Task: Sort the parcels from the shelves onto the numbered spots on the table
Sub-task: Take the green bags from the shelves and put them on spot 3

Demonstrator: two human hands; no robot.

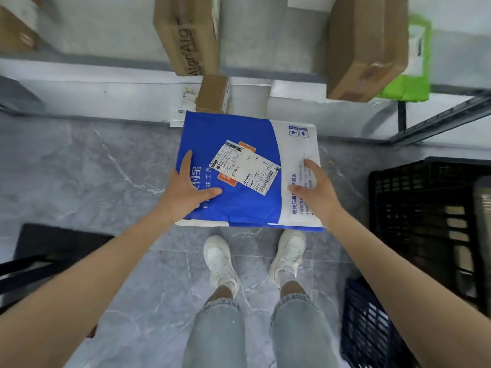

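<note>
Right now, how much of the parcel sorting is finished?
Done: cannot tell, because the numbered table is out of view. In hand: the left hand and right hand grip one blue-and-white mailer bag, shipping label up, in front of the shelves. Left: an Align-printed cardboard box, a plain cardboard box, a small cardboard box and a green parcel sit on the shelves.
</note>
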